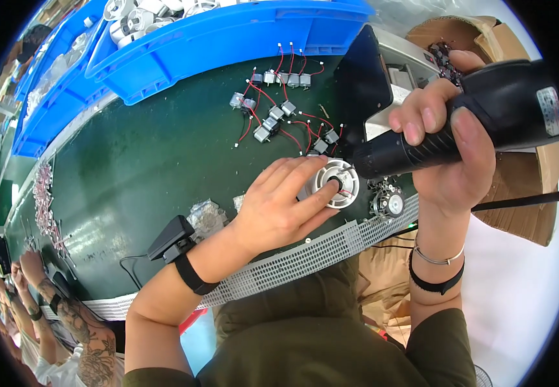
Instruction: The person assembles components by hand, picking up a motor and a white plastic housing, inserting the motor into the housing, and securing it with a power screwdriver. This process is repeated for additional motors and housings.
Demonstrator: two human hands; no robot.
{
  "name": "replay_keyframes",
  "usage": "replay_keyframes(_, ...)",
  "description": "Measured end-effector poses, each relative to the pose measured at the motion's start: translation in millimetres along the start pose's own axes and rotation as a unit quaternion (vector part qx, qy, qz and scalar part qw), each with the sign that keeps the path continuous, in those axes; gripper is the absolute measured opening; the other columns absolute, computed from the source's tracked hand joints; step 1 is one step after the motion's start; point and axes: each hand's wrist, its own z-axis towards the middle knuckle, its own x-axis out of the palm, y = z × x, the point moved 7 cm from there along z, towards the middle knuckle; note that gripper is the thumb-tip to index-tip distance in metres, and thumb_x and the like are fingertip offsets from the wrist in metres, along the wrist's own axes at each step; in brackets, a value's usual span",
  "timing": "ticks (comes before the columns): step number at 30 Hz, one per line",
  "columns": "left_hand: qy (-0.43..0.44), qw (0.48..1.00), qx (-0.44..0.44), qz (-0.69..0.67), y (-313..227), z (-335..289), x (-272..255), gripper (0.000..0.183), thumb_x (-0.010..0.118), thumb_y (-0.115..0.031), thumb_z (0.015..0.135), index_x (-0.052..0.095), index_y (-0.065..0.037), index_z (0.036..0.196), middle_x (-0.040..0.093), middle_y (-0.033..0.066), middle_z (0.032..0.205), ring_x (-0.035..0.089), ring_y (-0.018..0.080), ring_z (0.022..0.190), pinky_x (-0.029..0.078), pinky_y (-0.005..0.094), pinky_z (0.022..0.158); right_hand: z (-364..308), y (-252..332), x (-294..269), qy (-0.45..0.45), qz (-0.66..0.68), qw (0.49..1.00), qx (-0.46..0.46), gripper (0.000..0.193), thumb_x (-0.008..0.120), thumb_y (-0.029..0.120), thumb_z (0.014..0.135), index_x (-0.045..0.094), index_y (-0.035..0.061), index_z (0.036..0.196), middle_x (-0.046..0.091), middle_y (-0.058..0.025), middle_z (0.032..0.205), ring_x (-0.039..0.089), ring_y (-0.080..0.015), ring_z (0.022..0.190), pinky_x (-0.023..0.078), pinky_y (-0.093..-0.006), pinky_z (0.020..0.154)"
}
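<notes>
Housing (348, 192) location and handling?

At the surface's (137, 168) near edge. Likely light, stiff, smooth; grip the rim (357, 185).

State of hold?

Left fingers (313, 201): clamped on the housing, one tip inside. Right fingers (431, 106): wrapped around the driver (502, 106), just beside the housing. Motors (262, 133) lie beyond.

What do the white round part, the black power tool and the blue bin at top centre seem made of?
White round part: probably moulded plastic, smooth, going by its even colour and thin spokes.
Black power tool: likely satin plastic, judging by soft highlights; its ridged section could be rubber.
Blue bin: apparently moulded plastic, slightly glossy, given its even colour and ribbed wall.
</notes>
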Motion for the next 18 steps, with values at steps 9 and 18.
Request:
replay_keyframes(9,-0.011,1.000,0.002,-0.006,1.3,-1.4,0.7,0.031,0.071,-0.023,0.069,0.062,-0.009,0.095,0.056,0.0122,0.110,0.058,0.0268,0.093,0.047,0.0377,0.081,-3.2,2.8,-3.4,0.015,0.061,0.998,-0.026,0.055,0.048,0.022,0.087,0.026,0.0029,0.133,0.046,-0.0059,0.080,0.048,-0.0166,0.072,0.039,-0.0357,0.074)
replay_keyframes(18,-0.003,1.000,-0.005,-0.013,2.5,-1.0,2.8,0.032,0.071,-0.024,0.069,0.062,-0.010,0.096,0.056,0.0127,0.111,0.058,0.0272,0.092,0.047,0.0382,0.082,-1.2,0.8,-1.1,0.032,0.049,0.998,0.004,0.053,0.047,0.022,0.087,0.026,0.0038,0.132,0.046,-0.0053,0.080,0.048,-0.0164,0.073,0.039,-0.0358,0.076)
